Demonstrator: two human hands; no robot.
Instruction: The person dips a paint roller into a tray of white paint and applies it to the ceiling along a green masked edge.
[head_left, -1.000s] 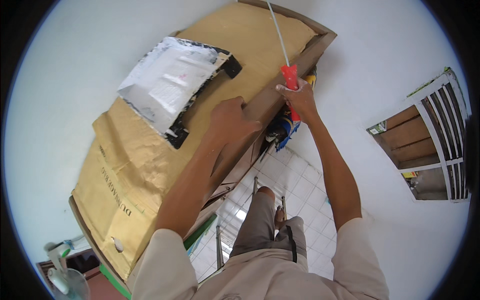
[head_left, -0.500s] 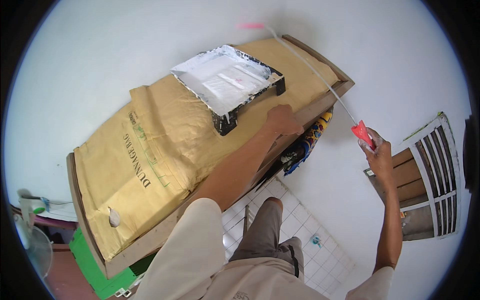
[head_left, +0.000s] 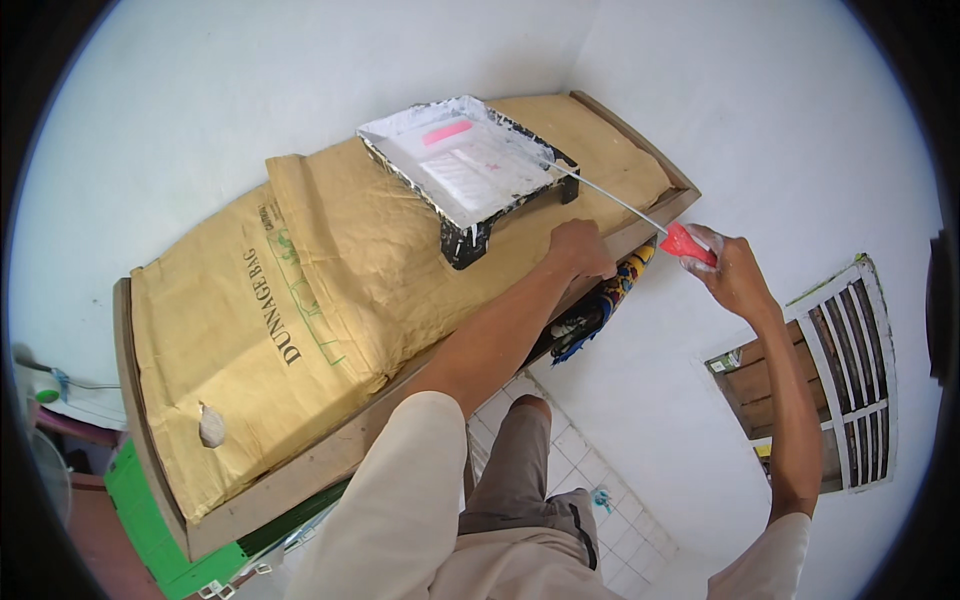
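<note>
My right hand (head_left: 735, 272) is closed round the red handle of a paint roller (head_left: 690, 246). The roller's long thin metal rod slants up and left, and its pink roller head lies in the white paint of a paint tray (head_left: 560, 160). Paint smears show on the fingers of this hand. The black tray, caked with white paint, stands on a tan paper bag (head_left: 390, 300) spread over a wood-framed top. Just right of the tray, my left hand (head_left: 582, 248) is closed over the wooden edge (head_left: 632, 236), its fingertips partly hidden.
White walls (head_left: 660, 60) meet in a corner behind the wood-framed top. A barred window (head_left: 845, 380) opens at right. Colourful cloth (head_left: 610, 310) hangs under the wooden edge. Below are floor tiles (head_left: 570, 450); at lower left is a green panel (head_left: 150, 520).
My right hand has moved left and slightly up, bringing the roller head down from in front of the wall into the tray. The left hand stays at the wooden edge.
</note>
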